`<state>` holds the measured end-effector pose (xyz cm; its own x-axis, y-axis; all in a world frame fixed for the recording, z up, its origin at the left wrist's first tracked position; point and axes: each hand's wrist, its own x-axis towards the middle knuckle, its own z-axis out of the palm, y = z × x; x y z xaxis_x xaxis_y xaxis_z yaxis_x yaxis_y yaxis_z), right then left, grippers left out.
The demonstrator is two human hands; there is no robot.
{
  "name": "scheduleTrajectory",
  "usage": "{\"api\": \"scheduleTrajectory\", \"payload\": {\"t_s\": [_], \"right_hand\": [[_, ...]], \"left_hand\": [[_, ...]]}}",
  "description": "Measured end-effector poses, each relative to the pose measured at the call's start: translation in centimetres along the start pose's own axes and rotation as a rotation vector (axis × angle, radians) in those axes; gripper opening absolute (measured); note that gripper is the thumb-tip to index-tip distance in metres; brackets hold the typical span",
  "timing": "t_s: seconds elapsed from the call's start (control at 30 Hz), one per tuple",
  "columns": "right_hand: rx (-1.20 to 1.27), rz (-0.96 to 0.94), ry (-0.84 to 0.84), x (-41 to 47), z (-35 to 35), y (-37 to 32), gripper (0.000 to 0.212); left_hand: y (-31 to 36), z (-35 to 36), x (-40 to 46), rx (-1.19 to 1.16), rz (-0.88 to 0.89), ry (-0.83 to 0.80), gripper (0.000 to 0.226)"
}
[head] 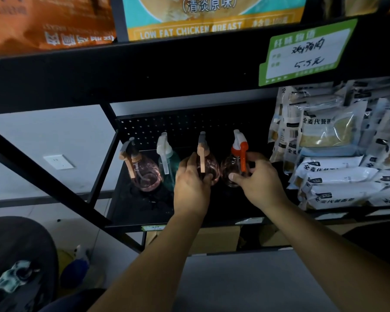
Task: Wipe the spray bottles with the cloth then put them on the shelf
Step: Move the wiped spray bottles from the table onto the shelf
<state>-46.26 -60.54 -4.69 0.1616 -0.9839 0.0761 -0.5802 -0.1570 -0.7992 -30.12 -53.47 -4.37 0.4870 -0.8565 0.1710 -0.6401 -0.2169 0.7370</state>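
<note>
- We look down from the head camera at a black metal shelf (131, 212) where four spray bottles stand upright in a row in front of a perforated back panel (167, 127)
- From the left: a pink bottle with a tan trigger (142, 170), a teal bottle with a white trigger (168, 161), a second pink bottle (206, 163) with a tan trigger, and a clear bottle with an orange-and-white trigger head (236, 163)
- Our left hand (191, 188) curls around the second pink bottle, the thumb pressed against its front and the fingers wrapped behind its left side
- Our right hand (260, 181) grips the clear bottle from the right, thumb across the lower front of its body, fingers bent around the far side near the orange trigger
- The two held bottles stand just beside each other, their bases on or close to the shelf floor; we cannot tell whether they touch it
- The two bottles on the left stand free of our hands, close together
- To the right of the bottles, stacked white food packets (338, 176) fill the same shelf level
- Above, a green price tag (306, 52) is fixed to the edge of the upper shelf, which carries an orange bag (47, 21) and a chicken breast package (212, 16)
- Cardboard boxes (214, 240) sit on the level below
</note>
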Motion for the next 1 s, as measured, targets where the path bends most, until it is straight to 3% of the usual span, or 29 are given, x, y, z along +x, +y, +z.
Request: {"api": "scheduleTrajectory", "payload": {"t_s": [1.0], "right_hand": [[0.019, -0.052, -0.053, 0.1, -0.3, -0.6, 0.049]], "left_hand": [[1.1, -0.3, -0.7, 0.203, -0.014, 0.03, 0.061]]}}
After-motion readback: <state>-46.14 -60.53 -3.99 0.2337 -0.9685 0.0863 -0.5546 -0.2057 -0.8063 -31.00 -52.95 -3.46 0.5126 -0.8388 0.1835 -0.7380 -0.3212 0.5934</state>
